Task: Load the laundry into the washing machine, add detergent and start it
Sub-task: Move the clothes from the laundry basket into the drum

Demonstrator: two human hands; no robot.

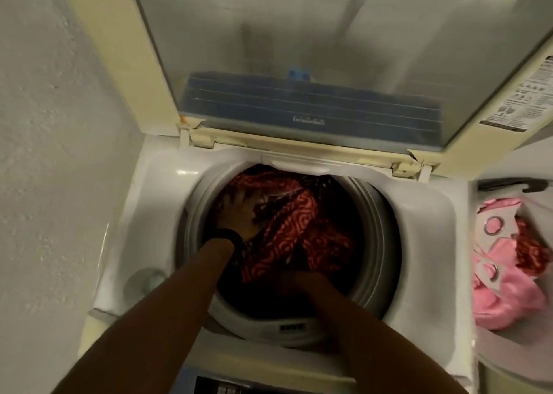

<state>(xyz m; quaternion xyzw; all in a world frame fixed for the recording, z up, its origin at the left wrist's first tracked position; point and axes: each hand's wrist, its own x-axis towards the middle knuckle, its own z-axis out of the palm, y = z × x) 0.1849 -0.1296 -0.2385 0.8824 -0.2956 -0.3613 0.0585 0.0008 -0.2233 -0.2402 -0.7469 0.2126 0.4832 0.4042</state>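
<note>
Washer [419, 232], lid [299, 34] raised, beside white wall [45, 154]: left hand [238, 214] spread on red cloth [299, 223] in drum [372, 214]; right hand [302, 284] dark, state untellable; pink laundry [505, 292] at right.

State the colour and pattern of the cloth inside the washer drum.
The cloth is red with a paler repeating curved print; head view shows it.

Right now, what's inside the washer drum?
Red patterned cloth on top; left hand rests spread on it. Right hand reaches into shadow, grip unclear. Anything beneath the cloth is hidden.
</note>
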